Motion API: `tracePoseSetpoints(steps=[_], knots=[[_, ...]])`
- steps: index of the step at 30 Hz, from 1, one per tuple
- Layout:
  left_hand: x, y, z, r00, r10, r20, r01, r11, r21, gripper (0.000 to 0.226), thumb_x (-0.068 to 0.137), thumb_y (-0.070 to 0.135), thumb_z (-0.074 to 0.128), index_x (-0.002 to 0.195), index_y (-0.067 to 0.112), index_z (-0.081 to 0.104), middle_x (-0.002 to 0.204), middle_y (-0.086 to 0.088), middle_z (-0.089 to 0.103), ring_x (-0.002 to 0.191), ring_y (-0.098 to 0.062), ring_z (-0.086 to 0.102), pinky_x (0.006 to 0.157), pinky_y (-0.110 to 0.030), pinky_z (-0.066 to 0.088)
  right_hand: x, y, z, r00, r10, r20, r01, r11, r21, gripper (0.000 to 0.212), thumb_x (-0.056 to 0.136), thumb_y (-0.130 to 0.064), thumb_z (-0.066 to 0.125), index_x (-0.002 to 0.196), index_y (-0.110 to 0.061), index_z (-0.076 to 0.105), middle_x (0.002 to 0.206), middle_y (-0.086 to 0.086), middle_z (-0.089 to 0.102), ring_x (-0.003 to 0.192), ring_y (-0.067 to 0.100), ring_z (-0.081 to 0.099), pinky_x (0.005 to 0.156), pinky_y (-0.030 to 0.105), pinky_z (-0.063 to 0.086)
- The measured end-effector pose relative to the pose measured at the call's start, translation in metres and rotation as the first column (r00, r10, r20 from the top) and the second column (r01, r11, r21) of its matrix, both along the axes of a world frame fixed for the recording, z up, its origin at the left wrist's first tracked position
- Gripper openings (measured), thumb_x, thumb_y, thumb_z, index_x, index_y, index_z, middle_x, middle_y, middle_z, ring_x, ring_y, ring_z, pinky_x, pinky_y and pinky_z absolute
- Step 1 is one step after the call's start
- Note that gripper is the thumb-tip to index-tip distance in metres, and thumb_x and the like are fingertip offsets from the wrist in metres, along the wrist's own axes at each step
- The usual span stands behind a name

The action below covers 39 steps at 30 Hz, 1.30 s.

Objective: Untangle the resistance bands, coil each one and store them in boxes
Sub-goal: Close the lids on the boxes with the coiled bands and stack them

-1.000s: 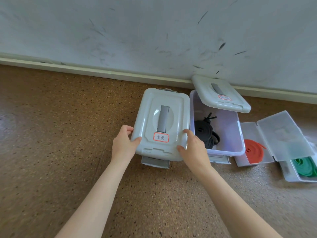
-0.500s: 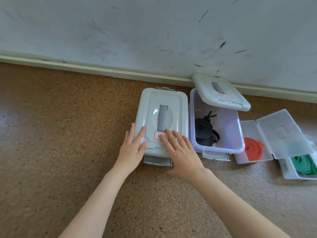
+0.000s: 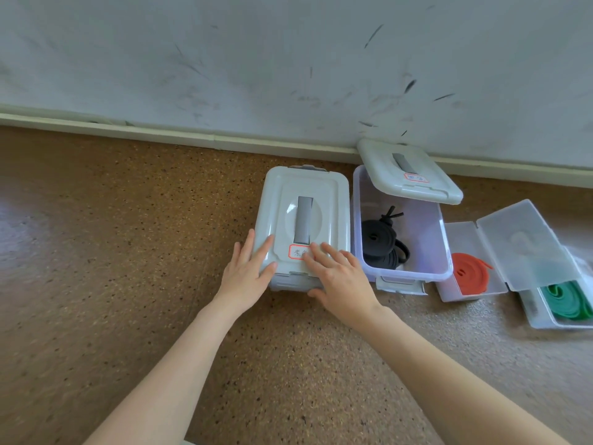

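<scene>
Speckled brown floor (image 3: 128, 252) underfoot, scuffed white wall (image 3: 224, 59) behind. Landmark: closed white box (image 3: 301, 220) with grey handle and red-edged label, standing near the wall.

Just right of the closed white box, touching or nearly so: open lilac box (image 3: 426, 239), loose lid (image 3: 407, 171) propped askew across its far end, coiled black band (image 3: 380, 245) inside. Farther right of the closed white box: small clear case (image 3: 465, 232) holding a coiled red band (image 3: 470, 273); beyond that, farthest right, a second clear case (image 3: 532, 309), flap lid open, with a green band (image 3: 568, 298) inside.

On the near end of the closed white box: left hand (image 3: 248, 274) flat, fingers spread, pressing the lid's left corner; right hand (image 3: 338, 277) flat, fingers straight across the label, thumb down by the front latch. Nothing pinched or gripped by either.

Step in hand, by judgement: seating this lid, one box nearly finished. Contents hidden under the lid. Next move likely: front latch clipped up, then the propped lid squared onto the lilac box, both clear cases shut.
</scene>
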State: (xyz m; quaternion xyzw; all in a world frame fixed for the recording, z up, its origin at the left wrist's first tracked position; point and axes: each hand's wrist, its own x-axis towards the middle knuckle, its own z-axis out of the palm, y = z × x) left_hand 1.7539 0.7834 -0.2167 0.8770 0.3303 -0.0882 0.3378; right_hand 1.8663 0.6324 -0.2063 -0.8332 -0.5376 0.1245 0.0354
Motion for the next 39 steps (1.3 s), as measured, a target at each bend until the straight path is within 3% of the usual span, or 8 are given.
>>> tracePoseSetpoints(steps=[4, 7, 14, 19, 24, 29, 34, 39], knots=[[0.011, 0.004, 0.017, 0.994, 0.041, 0.101, -0.057, 0.985, 0.160, 0.047, 0.098, 0.028, 0.041, 0.144, 0.022, 0.031, 0.159, -0.002, 0.005, 0.146, -0.023, -0.001, 0.116, -0.041, 0.009, 0.010, 0.006, 0.010, 0.993, -0.022, -0.116, 0.025, 0.999, 0.027, 0.054, 0.090, -0.034, 0.057, 0.139, -0.023, 0.038, 0.150, -0.001, 0.031, 0.138, 0.023, 0.025, 0.111, 0.040, 0.021], [0.037, 0.015, 0.019, 0.983, -0.039, 0.180, -0.011, 0.963, 0.269, 0.048, 0.099, 0.028, 0.039, 0.145, 0.018, 0.030, 0.158, -0.004, 0.009, 0.146, -0.022, 0.001, 0.116, -0.038, 0.008, 0.047, 0.025, 0.021, 0.965, -0.119, -0.235, 0.150, 0.981, 0.119, 0.042, 0.091, -0.034, 0.054, 0.130, -0.018, 0.051, 0.134, 0.000, 0.050, 0.123, 0.022, 0.042, 0.098, 0.036, 0.038], [0.087, 0.017, -0.014, 0.974, -0.221, -0.042, 0.207, 0.810, 0.549, 0.055, 0.098, 0.045, 0.009, 0.149, 0.029, 0.001, 0.159, 0.002, -0.001, 0.146, -0.021, -0.007, 0.115, -0.047, -0.003, 0.138, 0.108, 0.016, 0.906, -0.296, -0.303, 0.345, 0.931, 0.122, 0.062, 0.094, -0.031, 0.051, 0.145, -0.008, 0.024, 0.155, 0.011, 0.018, 0.142, 0.026, 0.018, 0.113, 0.034, 0.019], [0.085, 0.020, -0.024, 0.977, -0.212, -0.004, 0.170, 0.770, 0.615, 0.063, 0.091, 0.047, -0.002, 0.149, 0.027, 0.009, 0.158, 0.001, 0.012, 0.146, -0.021, 0.005, 0.115, -0.048, 0.003, 0.174, 0.132, 0.005, 0.744, -0.456, -0.489, 0.496, 0.866, -0.053, 0.083, 0.081, -0.046, 0.066, 0.143, -0.006, 0.029, 0.145, 0.012, 0.039, 0.130, 0.027, 0.041, 0.099, 0.033, 0.037], [0.086, 0.015, -0.024, 0.978, -0.207, 0.001, 0.161, 0.766, 0.623, 0.060, 0.094, 0.046, 0.004, 0.149, 0.026, 0.011, 0.158, 0.000, 0.014, 0.146, -0.022, 0.007, 0.115, -0.048, 0.005, 0.178, 0.133, -0.002, 0.615, -0.439, -0.655, 0.575, 0.818, -0.009, 0.074, 0.078, -0.032, 0.073, 0.141, -0.012, 0.038, 0.136, 0.007, 0.048, 0.122, 0.023, 0.048, 0.094, 0.029, 0.040], [0.087, 0.016, -0.026, 0.980, -0.201, 0.002, 0.155, 0.763, 0.628, 0.057, 0.096, 0.045, 0.009, 0.149, 0.025, 0.011, 0.158, 0.000, 0.015, 0.146, -0.022, 0.007, 0.114, -0.049, 0.006, 0.171, 0.134, -0.008, 0.721, -0.415, -0.556, 0.571, 0.810, 0.136, 0.044, 0.080, -0.031, 0.072, 0.120, -0.014, 0.062, 0.125, 0.007, 0.052, 0.116, 0.022, 0.049, 0.099, 0.031, 0.040], [0.088, 0.016, -0.024, 0.978, -0.204, -0.042, 0.188, 0.772, 0.608, 0.057, 0.096, 0.045, 0.009, 0.149, 0.028, 0.002, 0.159, 0.001, 0.003, 0.146, -0.020, -0.004, 0.114, -0.047, -0.003, 0.134, 0.120, -0.001, 0.893, -0.402, -0.204, 0.445, 0.857, 0.259, 0.043, 0.090, -0.018, 0.053, 0.133, -0.014, 0.049, 0.135, 0.010, 0.044, 0.124, 0.030, 0.038, 0.103, 0.033, 0.027], [0.094, 0.002, -0.010, 0.983, -0.180, 0.033, 0.138, 0.847, 0.514, 0.055, 0.099, 0.034, 0.028, 0.150, 0.021, 0.011, 0.159, -0.003, 0.007, 0.146, -0.021, 0.001, 0.115, -0.042, -0.006, 0.067, 0.032, 0.005, 0.849, -0.416, -0.325, 0.524, 0.738, 0.424, 0.042, 0.087, -0.007, 0.056, 0.128, -0.007, 0.050, 0.138, 0.013, 0.037, 0.129, 0.028, 0.031, 0.104, 0.026, 0.025]])
